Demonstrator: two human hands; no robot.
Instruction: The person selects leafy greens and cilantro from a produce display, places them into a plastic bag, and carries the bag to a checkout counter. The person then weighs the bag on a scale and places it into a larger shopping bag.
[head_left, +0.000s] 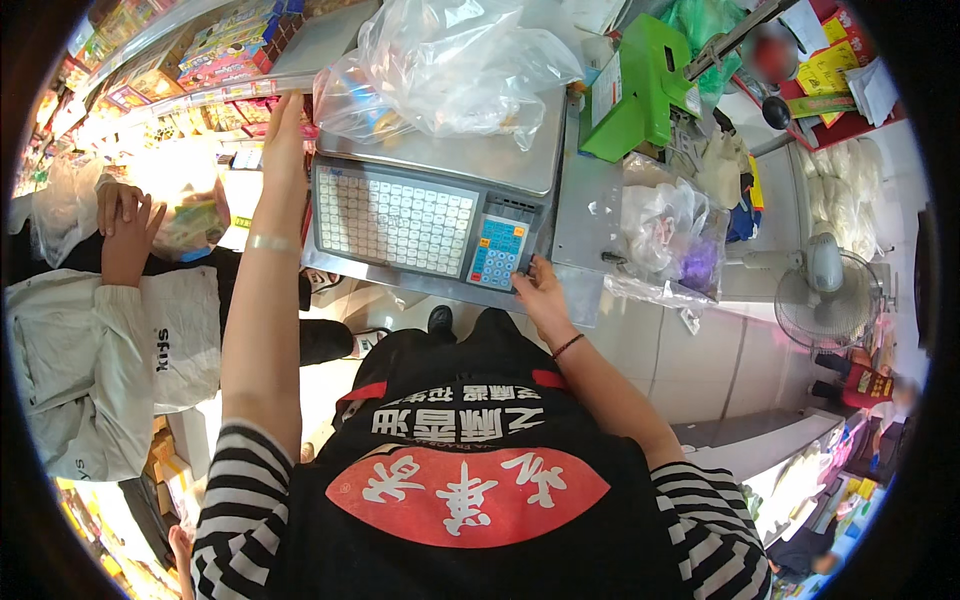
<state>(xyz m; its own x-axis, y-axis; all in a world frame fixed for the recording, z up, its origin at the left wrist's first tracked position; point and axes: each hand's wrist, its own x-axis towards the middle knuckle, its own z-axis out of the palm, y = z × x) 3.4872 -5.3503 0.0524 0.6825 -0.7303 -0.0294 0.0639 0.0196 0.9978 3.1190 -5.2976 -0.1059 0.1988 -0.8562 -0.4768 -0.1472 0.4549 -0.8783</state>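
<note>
A price-computing scale with a wide panel of pale keys (390, 221) stands before me. On its metal pan (480, 161) rests clear plastic bagging (465, 67), with something coloured partly visible inside. My right hand (544, 296) is at the lower right corner of the scale, its thumb by the blue number keypad (499, 251). Past the scale's left side reaches my left hand (285, 139), fingers extended beside the shelf edge and nothing seen in them. Its palm is turned from view.
Left stands a person with crossed hands (129, 217), near a filled plastic bag (191, 214). Boxed snacks (232, 45) line the shelf above. To the right are a green box-shaped holder (637, 86), plastic bags (660, 225) and a fan (826, 292). Other people appear farther right.
</note>
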